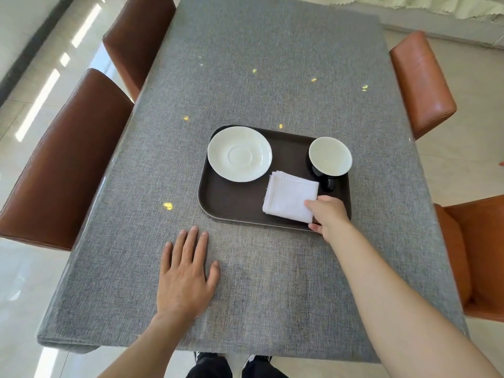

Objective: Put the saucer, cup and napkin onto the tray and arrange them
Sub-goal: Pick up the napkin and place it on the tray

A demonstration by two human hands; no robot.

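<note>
A dark brown tray point(234, 199) lies on the grey table. On its far left sits a white saucer point(239, 153). A cup point(330, 156), black outside and white inside, stands at the tray's far right with its handle toward me. A folded white napkin point(289, 196) lies on the tray's near right part. My right hand point(328, 214) pinches the napkin's near right corner at the tray's edge. My left hand point(185, 276) rests flat on the tablecloth, fingers spread, in front of the tray and holding nothing.
The grey tablecloth point(272, 77) has small yellow specks. Brown chairs point(62, 165) stand along the left side, orange-brown chairs point(421, 83) along the right. Glossy floor tiles surround the table. My shoes show below the near table edge.
</note>
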